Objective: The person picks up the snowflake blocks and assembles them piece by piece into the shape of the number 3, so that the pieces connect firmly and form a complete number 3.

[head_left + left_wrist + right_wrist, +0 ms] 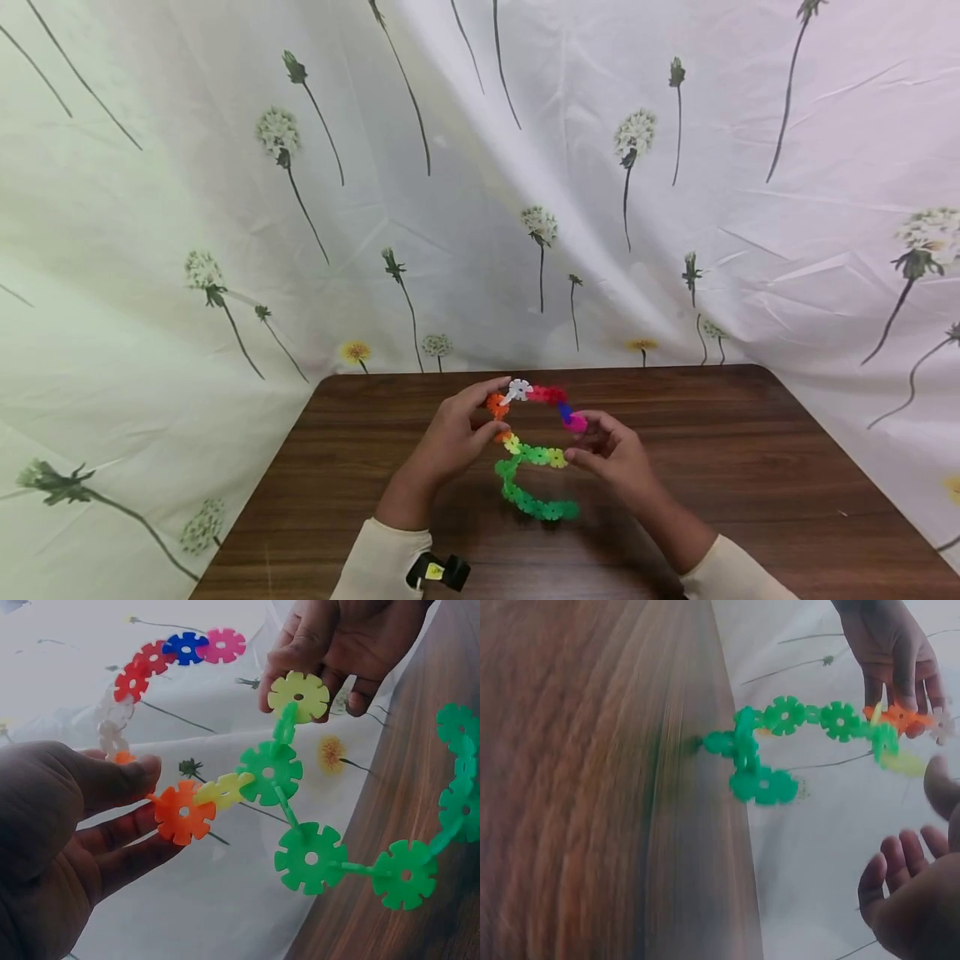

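Observation:
A chain of notched plastic interlocking discs (553, 510) is raised above the table in a curved shape. Its discs run pink, blue, red, clear white, orange, yellow and green. My left hand (457, 433) pinches the orange part (184, 812) between thumb and fingers. Close to the open side of the upper loop is my right hand (618, 458), its thumb near a yellow disc (298, 697) and its fingers by the pink end disc (576, 423). In the right wrist view, the right hand's thumb and fingers stand apart. The green end hangs lowest.
Beneath the hands is a dark wood-grain table (360, 483). A white cloth (480, 208) printed with dandelions hangs behind it and along both sides. A black strap device (438, 572) sits on the left wrist.

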The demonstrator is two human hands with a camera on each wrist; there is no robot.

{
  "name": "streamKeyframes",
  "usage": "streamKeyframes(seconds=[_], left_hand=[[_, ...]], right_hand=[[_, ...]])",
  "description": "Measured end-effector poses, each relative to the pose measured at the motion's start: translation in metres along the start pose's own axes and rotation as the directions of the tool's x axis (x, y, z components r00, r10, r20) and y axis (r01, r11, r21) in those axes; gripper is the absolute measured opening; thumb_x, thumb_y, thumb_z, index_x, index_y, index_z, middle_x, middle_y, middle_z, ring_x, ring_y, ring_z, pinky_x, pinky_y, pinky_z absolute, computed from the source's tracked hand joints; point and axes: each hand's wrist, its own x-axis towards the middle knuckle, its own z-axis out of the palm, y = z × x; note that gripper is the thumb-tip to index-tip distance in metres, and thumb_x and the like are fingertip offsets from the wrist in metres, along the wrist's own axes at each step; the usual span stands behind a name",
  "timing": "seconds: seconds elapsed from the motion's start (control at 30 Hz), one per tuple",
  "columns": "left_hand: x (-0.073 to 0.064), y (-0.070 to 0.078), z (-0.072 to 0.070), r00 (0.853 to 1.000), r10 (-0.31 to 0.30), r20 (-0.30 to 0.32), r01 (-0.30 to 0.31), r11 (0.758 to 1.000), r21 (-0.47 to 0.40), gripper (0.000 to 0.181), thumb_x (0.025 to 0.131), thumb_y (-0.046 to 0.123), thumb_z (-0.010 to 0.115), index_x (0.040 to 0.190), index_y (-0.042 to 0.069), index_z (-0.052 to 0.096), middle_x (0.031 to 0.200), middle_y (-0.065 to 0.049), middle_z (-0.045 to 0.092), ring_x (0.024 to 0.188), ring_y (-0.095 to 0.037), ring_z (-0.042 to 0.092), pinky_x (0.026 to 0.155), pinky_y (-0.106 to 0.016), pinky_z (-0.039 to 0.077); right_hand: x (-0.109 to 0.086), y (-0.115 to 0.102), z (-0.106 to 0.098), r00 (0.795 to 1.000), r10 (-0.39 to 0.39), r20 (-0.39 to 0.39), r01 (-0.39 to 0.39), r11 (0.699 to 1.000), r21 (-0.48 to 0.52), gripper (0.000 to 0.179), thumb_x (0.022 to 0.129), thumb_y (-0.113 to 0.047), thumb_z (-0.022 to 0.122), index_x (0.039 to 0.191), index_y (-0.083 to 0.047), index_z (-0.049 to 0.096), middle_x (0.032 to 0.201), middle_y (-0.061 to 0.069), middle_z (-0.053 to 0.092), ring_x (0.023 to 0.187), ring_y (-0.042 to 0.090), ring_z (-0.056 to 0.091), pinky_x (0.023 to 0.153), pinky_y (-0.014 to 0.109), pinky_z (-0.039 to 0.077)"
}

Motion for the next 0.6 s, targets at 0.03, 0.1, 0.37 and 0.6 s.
streamKeyframes(seconds=[0.03, 0.1, 0.37, 0.6], left_hand=[[0.0, -0.001, 0.0, 1.0, 0.0, -0.003, 0.0, 1.0, -0.008, 0.064, 0.097, -0.003, 0.078, 0.156, 0.006, 0.056, 0.144, -0.019, 0.067, 0.114, -0.033, 0.075, 0.088, -0.035, 0.067], [0.0, -0.003, 0.002, 1.0, -0.003, -0.007, 0.003, 1.0, -0.02, 0.06, 0.098, -0.004, 0.076, 0.154, 0.006, 0.058, 0.139, -0.018, 0.068, 0.117, -0.033, 0.073, 0.091, -0.039, 0.067], [0.005, -0.006, 0.008, 1.0, 0.02, -0.016, -0.021, 0.999, -0.034, 0.048, 0.102, -0.004, 0.07, 0.148, 0.007, 0.064, 0.131, -0.015, 0.069, 0.117, -0.032, 0.074, 0.095, -0.04, 0.066], [0.007, -0.01, 0.014, 1.0, 0.003, -0.024, -0.005, 0.997, -0.074, 0.044, 0.104, -0.004, 0.068, 0.146, 0.009, 0.066, 0.13, -0.015, 0.07, 0.121, -0.031, 0.074, 0.096, -0.04, 0.066]], right_hand=[[0.001, 0.002, -0.001, 1.0, -0.002, 0.029, 0.002, 1.0, 0.004, 0.048, 0.094, 0.0, 0.083, 0.137, 0.005, 0.063, 0.115, 0.021, 0.073, 0.097, 0.013, 0.073, 0.081, 0.027, 0.064], [0.003, 0.005, -0.004, 0.996, -0.011, 0.092, 0.009, 1.0, 0.016, 0.049, 0.095, 0.0, 0.081, 0.14, 0.004, 0.062, 0.121, 0.018, 0.072, 0.101, 0.016, 0.073, 0.083, 0.029, 0.064], [0.014, 0.01, -0.011, 0.965, -0.007, 0.261, 0.004, 1.0, 0.013, 0.039, 0.11, -0.009, 0.064, 0.146, 0.004, 0.058, 0.136, 0.022, 0.067, 0.118, 0.018, 0.071, 0.094, 0.033, 0.064], [0.03, 0.012, 0.001, 0.942, 0.051, 0.332, -0.065, 0.997, 0.031, 0.038, 0.114, -0.017, 0.059, 0.147, 0.0, 0.059, 0.147, 0.026, 0.065, 0.124, 0.007, 0.07, 0.103, 0.027, 0.059]])
